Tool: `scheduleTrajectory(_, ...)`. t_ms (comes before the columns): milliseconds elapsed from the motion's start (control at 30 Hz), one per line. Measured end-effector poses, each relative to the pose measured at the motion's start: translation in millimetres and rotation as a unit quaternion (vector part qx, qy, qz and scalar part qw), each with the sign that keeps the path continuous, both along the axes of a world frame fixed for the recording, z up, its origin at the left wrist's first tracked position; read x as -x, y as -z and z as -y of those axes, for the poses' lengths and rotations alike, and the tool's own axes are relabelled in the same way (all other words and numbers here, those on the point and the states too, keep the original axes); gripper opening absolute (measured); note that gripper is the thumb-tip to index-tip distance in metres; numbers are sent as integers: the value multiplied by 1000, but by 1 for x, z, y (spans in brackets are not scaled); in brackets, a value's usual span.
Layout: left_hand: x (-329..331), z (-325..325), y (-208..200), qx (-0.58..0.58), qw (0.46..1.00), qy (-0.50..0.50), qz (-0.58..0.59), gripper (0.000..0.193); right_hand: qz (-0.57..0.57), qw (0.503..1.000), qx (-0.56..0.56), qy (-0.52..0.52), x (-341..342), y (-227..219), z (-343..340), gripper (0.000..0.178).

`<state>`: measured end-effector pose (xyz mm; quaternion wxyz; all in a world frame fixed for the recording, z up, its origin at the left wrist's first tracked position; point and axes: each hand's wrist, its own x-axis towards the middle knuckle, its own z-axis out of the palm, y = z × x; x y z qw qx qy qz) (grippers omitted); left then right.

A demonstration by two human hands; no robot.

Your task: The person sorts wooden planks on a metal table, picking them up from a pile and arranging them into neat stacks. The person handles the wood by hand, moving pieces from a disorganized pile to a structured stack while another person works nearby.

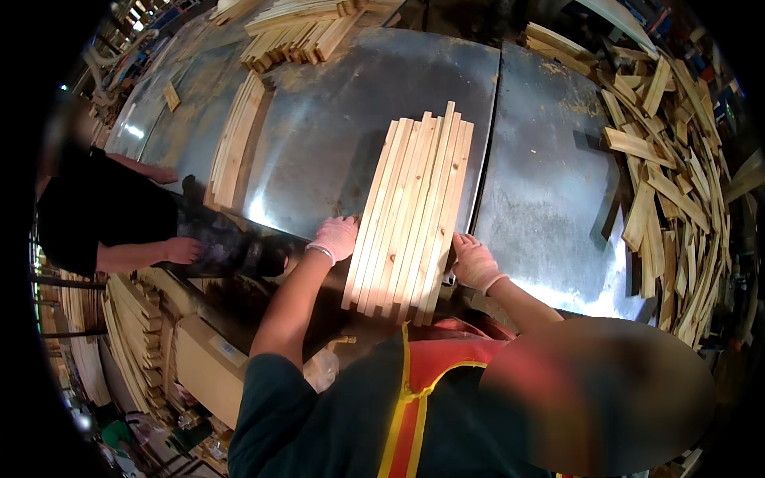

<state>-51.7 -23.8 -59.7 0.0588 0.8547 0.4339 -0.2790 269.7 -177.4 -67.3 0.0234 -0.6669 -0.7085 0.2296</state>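
Observation:
Between my hands lies a bundle of pale wooden strips (408,215), side by side with uneven ends. Its near end reaches past the metal table's edge toward my body. My left hand (335,238), in a light pinkish glove, presses on the bundle's left side. On the opposite side my right hand (476,264), gloved the same way, grips the bundle near its lower right edge. The fingertips of both hands are partly hidden against the wood.
Under the bundle spreads a metal tabletop (319,119) with a dark seam. Left stands a row of strips (237,147); farther back, stacked boards (299,40). Offcuts (653,175) heap at the right. A co-worker (111,211) stands left, beside a cardboard box (209,362).

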Motion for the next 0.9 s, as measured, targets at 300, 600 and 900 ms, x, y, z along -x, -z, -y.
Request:
scheduleTrajectory(300,-47,59,-88,-136,942,-93,293,56,-266,844,-142,445,-198,3,26,66)
scheduleTrajectory(600,-238,116,-77,28,963,26,267,65,-497,502,-142,693,-499,24,147,48)
scheduleTrajectory(900,-469,175,-32,110,976,6,186,115,-584,666,97,453,-304,28,175,46)
